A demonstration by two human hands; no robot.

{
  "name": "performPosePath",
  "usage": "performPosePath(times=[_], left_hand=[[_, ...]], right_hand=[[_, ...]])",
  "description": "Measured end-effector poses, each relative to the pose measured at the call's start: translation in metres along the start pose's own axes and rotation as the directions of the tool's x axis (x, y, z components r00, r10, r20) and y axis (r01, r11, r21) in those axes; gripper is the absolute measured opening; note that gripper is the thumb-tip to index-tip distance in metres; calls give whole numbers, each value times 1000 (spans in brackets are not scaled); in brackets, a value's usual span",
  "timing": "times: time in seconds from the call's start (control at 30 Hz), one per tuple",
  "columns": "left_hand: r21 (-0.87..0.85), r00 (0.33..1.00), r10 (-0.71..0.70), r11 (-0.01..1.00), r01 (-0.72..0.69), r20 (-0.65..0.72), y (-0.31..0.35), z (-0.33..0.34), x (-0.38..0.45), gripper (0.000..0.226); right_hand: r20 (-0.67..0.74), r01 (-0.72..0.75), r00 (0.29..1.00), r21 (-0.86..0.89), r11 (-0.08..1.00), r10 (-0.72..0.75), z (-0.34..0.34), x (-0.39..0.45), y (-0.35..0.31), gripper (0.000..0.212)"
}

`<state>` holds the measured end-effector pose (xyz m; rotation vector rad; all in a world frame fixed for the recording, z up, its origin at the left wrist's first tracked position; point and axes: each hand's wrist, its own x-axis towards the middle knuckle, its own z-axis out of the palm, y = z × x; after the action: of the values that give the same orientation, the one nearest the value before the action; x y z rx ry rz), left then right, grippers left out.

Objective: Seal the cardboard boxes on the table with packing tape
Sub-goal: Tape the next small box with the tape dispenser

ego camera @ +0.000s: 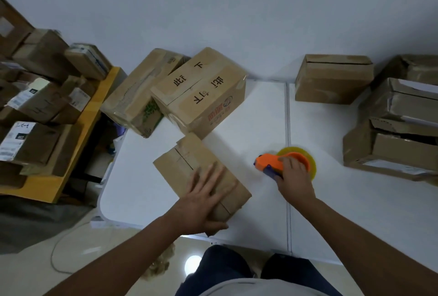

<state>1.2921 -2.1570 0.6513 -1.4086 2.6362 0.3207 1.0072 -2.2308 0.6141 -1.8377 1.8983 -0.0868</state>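
Observation:
A small flat cardboard box (189, 165) lies at an angle near the front left of the white table (260, 118). My left hand (203, 198) rests flat on top of it, fingers straight and spread, thumb along its near edge. To the right, my right hand (292, 177) grips an orange tape dispenser (270, 161) with a yellowish tape roll (310, 160), which sits on the table. Behind the small box stands a larger printed box (201, 92) with a long box (135, 96) leaning beside it.
A closed box (331, 77) sits at the back right, with several open, torn boxes (398, 115) stacked at the right edge. A yellow table (71, 141) on the left holds several labelled parcels. A cable (57, 260) lies on the floor.

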Motion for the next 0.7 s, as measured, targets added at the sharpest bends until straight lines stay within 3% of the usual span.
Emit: performPosePath(times=[0.07, 0.17, 0.23, 0.33, 0.4, 0.5, 0.7], left_hand=[[-25, 991, -129, 991, 130, 38, 1, 3, -13, 105], [-14, 984, -148, 989, 150, 102, 3, 7, -17, 105], [-25, 990, -90, 995, 93, 112, 9, 8, -13, 104], [-1, 989, 75, 997, -75, 127, 24, 11, -5, 102], [5, 973, 182, 983, -185, 142, 31, 11, 5, 100], [68, 956, 269, 958, -278, 116, 32, 0, 24, 94], [55, 990, 80, 995, -87, 116, 8, -4, 22, 86]], right_hand=[[-69, 85, 995, 120, 989, -77, 4, -10, -9, 30], [61, 71, 994, 324, 943, -96, 11, -29, -25, 23], [221, -17, 973, 340, 940, -63, 13, -37, -26, 26], [481, -196, 876, 290, 937, 35, 10, -45, -16, 23], [594, -400, 796, 372, 838, 116, 5, -55, -9, 19], [603, -511, 785, 499, 700, 143, 1, -66, 2, 18], [489, -444, 862, 598, 667, 136, 1, -74, 6, 23]])
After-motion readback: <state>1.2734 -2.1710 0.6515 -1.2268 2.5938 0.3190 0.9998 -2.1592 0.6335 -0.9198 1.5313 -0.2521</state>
